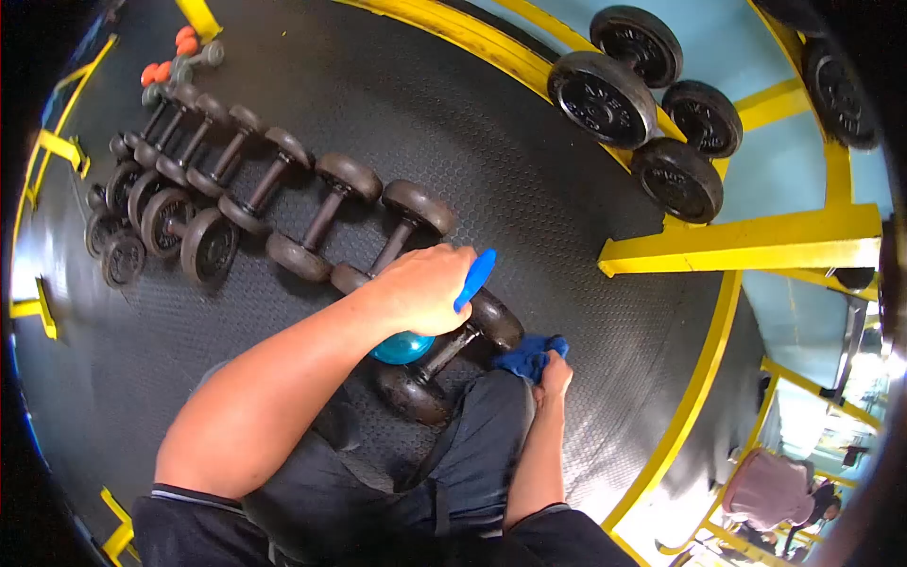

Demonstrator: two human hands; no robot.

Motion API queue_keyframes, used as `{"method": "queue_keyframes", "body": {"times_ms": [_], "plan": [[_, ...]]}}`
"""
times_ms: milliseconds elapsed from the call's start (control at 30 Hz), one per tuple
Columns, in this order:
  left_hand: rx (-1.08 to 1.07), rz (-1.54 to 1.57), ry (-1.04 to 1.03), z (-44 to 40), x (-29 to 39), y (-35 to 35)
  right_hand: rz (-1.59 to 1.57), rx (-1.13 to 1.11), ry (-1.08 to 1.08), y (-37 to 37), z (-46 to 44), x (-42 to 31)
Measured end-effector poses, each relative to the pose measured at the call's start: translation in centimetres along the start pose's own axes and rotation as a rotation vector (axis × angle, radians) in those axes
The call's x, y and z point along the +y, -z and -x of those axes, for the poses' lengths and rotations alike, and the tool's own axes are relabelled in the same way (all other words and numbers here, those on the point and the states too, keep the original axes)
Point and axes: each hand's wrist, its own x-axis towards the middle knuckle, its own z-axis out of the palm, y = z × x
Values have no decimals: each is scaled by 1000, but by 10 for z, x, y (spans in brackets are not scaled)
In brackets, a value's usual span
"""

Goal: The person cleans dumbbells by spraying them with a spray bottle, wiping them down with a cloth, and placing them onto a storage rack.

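I see the nearest dumbbell [416, 393] lying on the black rubber floor [557, 246] before my knees. I judge it heavy and rigid, its shiny, worn handle [447, 354] possibly slick, and best held mid-handle between the round heads. My left grip [425, 291] is closed around the neck of what looks like a spray bottle [402, 349], light and probably squeezable. My right grip [555, 377] is closed on a soft blue cloth [529, 356] beside the farther head. Beyond are more dumbbells [328, 214] and a yellow rack [737, 248].
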Motion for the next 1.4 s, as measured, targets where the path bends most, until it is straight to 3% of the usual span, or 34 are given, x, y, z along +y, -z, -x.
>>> {"method": "queue_keyframes", "body": {"times_ms": [33, 67, 100, 167, 200, 233, 300, 333, 367, 400, 433, 500, 633, 700, 733, 833, 1100, 1167, 1233, 1367, 1400], "plan": [[-23, 51, 41, -3, -1, -1, -242, 30, 67, -10, 2, -1], [32, 61, -10, -10, -12, -13, 65, 86, 61, -9, 5, -6], [17, 39, -22, -16, -17, -17, 39, 93, 50, -14, -2, -3], [-61, 273, 80, -30, -18, -17, 86, -229, 13, -23, -20, 0], [-127, 236, 165, -37, -16, -14, 53, -231, -254, -32, 13, -41], [-131, 219, 158, -45, -20, -19, 33, -231, -254, -32, -2, -32], [-128, 562, 224, -59, -28, -32, -234, -514, -610, -34, -32, -13], [-87, 490, 243, -64, -27, -31, -254, -516, -612, -37, -37, -11], [-100, 472, 241, -68, -24, -31, -67, -486, -538, -41, -41, -6], [38, 329, 223, -71, -18, -30, 118, -453, -464, -45, -38, -11], [174, 186, 203, -75, -14, -28, 97, -457, -477, -44, -28, -25], [214, 166, 196, -83, -12, -26, 189, -558, -460, -41, -7, -58], [379, 196, 237, -91, -34, -26, 181, -600, -534, -47, -30, -38], [499, 85, 1, -92, -44, -35, 53, -610, -558, -46, -24, -45], [464, 114, 52, -89, -44, -40, 66, -497, -464, -48, -23, -38], [404, 153, 56, -94, -49, -53, -95, -444, -426, -50, -16, -30], [249, 112, 33, -136, -63, -97, -64, -422, -423, -43, -18, -29], [193, -64, 126, -144, -77, -106, -25, -440, -438, -44, -22, -24], [298, 31, 91, -149, -83, -107, 25, -409, -405, -46, -30, -20], [196, -63, 232, -137, -49, -88, -52, -506, -477, -43, -24, -27], [155, -96, 396, -131, -33, -84, -46, -517, -470, -43, -26, -27]]}}
